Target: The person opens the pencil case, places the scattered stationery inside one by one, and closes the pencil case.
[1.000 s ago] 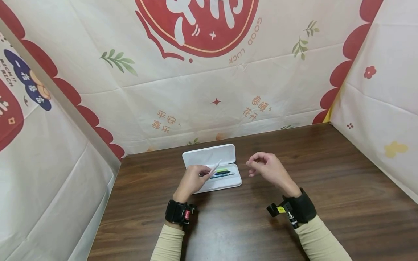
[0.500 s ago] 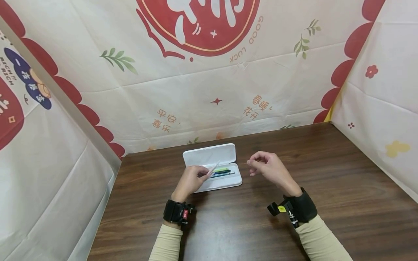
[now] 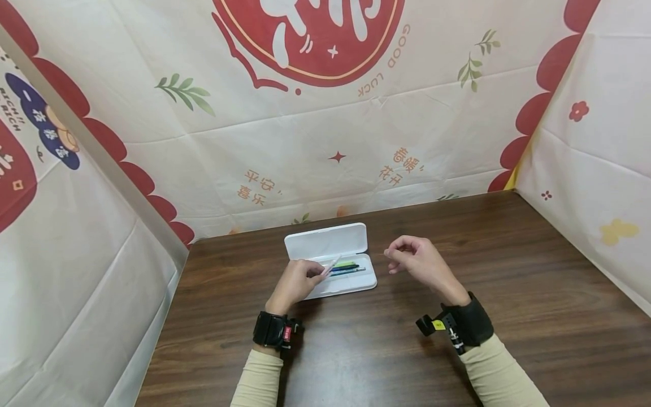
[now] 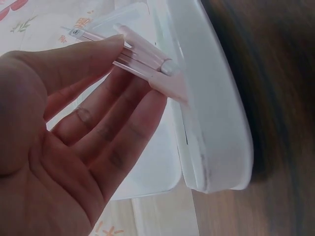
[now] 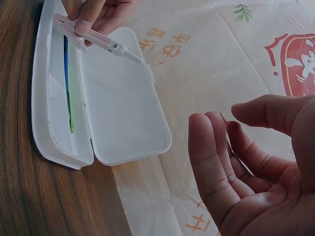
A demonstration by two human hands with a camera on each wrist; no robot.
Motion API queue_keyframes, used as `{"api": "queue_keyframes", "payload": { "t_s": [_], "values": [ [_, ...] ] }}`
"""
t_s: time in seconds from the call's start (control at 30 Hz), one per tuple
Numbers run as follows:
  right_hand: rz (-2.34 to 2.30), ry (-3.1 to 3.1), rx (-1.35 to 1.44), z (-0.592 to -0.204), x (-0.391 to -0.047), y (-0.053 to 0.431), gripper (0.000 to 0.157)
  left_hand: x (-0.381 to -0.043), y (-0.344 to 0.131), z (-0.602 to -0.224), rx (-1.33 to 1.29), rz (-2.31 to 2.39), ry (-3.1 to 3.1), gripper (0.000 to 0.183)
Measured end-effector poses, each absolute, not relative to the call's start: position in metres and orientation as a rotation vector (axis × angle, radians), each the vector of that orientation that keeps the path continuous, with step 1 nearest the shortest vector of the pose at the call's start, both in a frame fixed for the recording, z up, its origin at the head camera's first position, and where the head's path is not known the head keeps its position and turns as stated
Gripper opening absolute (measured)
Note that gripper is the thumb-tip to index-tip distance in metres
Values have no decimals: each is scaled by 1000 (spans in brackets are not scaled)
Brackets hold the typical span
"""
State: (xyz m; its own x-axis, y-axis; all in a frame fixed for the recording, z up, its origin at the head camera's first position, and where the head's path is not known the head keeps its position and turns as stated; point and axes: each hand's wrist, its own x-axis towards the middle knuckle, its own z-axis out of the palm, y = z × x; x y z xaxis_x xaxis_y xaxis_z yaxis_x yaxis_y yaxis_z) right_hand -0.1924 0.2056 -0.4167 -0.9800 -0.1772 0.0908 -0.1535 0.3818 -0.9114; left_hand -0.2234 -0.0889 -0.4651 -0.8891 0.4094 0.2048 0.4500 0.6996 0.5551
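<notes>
A white pencil case (image 3: 351, 287) lies on the table with its lid raised. In the head view, my left hand (image 3: 297, 281) is over the left part of the case. It pinches a pale pink drawing compass (image 5: 93, 35) between thumb and fingers; the right wrist view shows its hinge end pointing toward the raised lid (image 5: 123, 98). The compass legs are close over the case's tray in the left wrist view. Beside them in the tray lie a green highlighter (image 3: 347, 264) and a dark blue pen (image 3: 351, 271). My right hand (image 3: 419, 263) hovers right of the case, fingers loosely curled, holding nothing.
The brown wooden table (image 3: 366, 350) runs up to a printed cloth backdrop (image 3: 315, 135) behind the case. Cloth walls rise at the left (image 3: 86, 237) and right (image 3: 590, 141). Black camera straps sit on both wrists.
My left hand and the compass have lowered slightly toward the case, and the compass tip has come down and left. The right hand has hardly moved.
</notes>
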Motion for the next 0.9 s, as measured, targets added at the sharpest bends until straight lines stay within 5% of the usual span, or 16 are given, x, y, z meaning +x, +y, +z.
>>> {"api": "queue_keyframes", "payload": {
  "t_s": [0.9],
  "values": [
    [-1702, 2608, -322, -417, -193, 206, 22, -225, -92, -465, -727, -930, -2938, 8]
  ]
}}
